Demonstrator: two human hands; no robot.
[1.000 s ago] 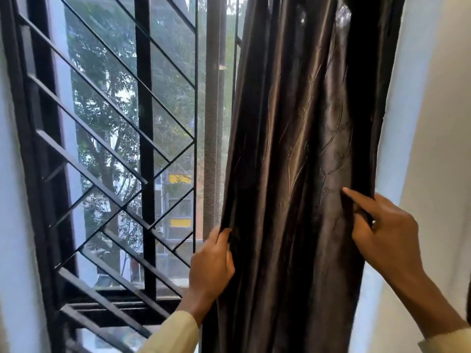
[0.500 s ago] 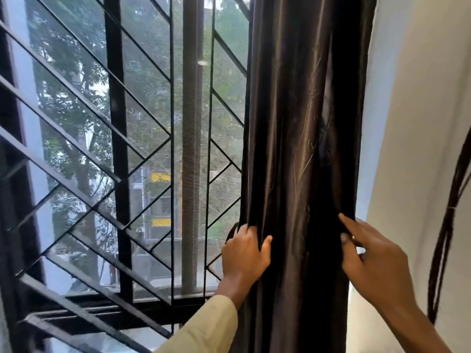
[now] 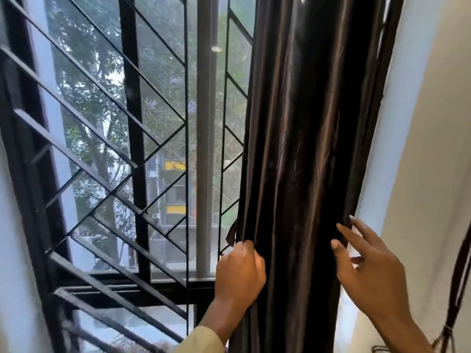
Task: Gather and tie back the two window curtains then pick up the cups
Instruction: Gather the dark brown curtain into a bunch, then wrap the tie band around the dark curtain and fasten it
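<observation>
A dark brown satin curtain (image 3: 303, 154) hangs gathered in folds at the right side of the window. My left hand (image 3: 239, 273) grips the curtain's left edge with curled fingers. My right hand (image 3: 369, 271) touches the curtain's right edge, its thumb and forefinger on the fabric and the other fingers spread straight behind the edge. A dark tie-back cord (image 3: 458, 296) hangs against the wall at the far right, its tasselled end low in the corner. No cups are in view, and no second curtain shows.
A black metal window grille (image 3: 132, 138) with diagonal bars fills the left and centre, with trees and a building behind the glass. A cream wall (image 3: 438, 149) stands to the right of the curtain. The black window sill frame (image 3: 142, 286) runs below.
Both hands have pushed the curtain further right into a tighter bundle, uncovering more of the grille. My left hand has closed more firmly round the left edge.
</observation>
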